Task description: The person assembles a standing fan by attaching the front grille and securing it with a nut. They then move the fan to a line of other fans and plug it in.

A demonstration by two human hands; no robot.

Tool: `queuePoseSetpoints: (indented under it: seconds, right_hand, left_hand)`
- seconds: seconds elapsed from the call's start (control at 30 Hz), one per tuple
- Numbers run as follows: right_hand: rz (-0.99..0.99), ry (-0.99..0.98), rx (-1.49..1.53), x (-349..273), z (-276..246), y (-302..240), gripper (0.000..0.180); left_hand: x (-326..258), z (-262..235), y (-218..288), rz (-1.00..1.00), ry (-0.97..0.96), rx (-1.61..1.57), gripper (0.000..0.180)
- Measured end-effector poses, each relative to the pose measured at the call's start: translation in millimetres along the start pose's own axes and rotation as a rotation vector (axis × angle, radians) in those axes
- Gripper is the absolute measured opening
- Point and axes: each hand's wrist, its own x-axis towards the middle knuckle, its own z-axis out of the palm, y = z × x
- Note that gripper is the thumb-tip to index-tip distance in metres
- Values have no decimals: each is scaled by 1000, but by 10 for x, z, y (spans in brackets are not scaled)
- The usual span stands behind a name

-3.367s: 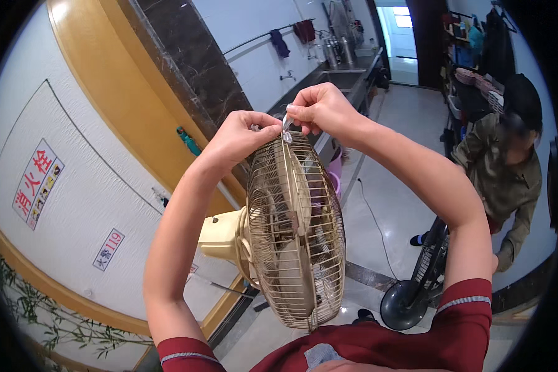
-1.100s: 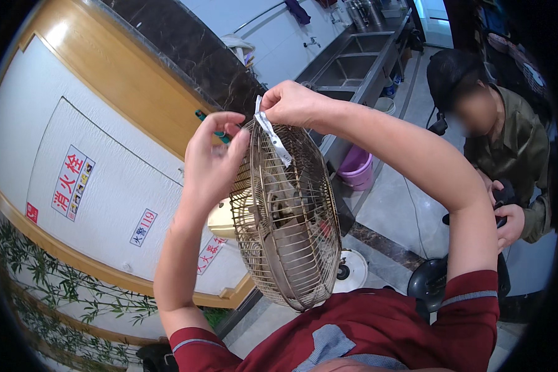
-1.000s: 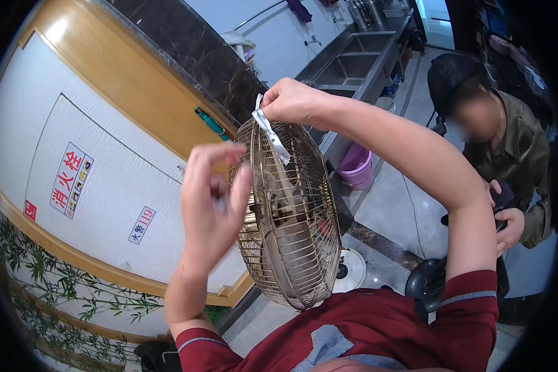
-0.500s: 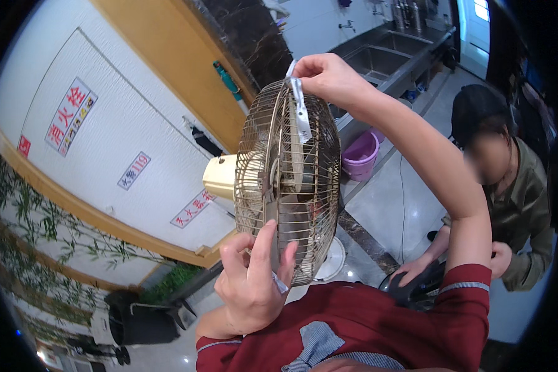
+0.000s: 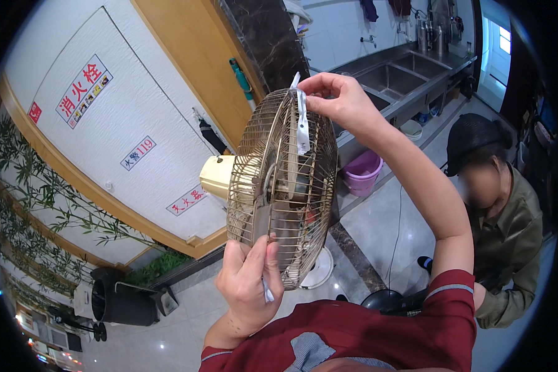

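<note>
The left hand (image 5: 248, 282) is drawn in narrow, thumb and forefinger brought together at the lower rim of the fan cage (image 5: 285, 186), with a small white strip (image 5: 268, 291) showing at the lower edge of its grip. Its back is turned toward the viewer, and the forearm, strongly foreshortened, rises steeply from the lower edge of the view. The right hand (image 5: 341, 102) is also narrow, curled over the top of the cage, its thumb and forefinger closed on a long white strip (image 5: 302, 127) that hangs down the wires. The right arm reaches up from the maroon sleeve (image 5: 452, 294), bends at the elbow, and slants leftward to the raised hand.

The cage stands edge-on between the two hands, slightly tilted, in front of the chest. A cream motor housing (image 5: 218, 175) sits at the left of the cage, and a round white base (image 5: 319, 271) shows on the floor below.

To the right, a purple bucket (image 5: 363, 173) is on the floor near a metal sink (image 5: 394, 80). A co-worker (image 5: 508, 229) in a dark cap and olive shirt bends forward beside the right arm. At left are a white panel (image 5: 149, 111) and a black bin (image 5: 130, 304).
</note>
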Motion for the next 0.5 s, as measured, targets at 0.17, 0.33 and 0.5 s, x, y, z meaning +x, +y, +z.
queuePoseSetpoints:
  seconds: [0.17, 0.33, 0.5]
  right_hand:
    - [-191, 106, -51, 31, 123, -33, 18]
    - [133, 207, 133, 100, 134, -13, 20]
    - [200, 203, 160, -46, 135, 4, 21]
  left_hand:
    - [-89, 21, 7, -1, -29, 60, 15]
    - [-241, 21, 40, 92, -106, 96, 15]
    - [-366, -33, -10, 62, -137, 57, 11]
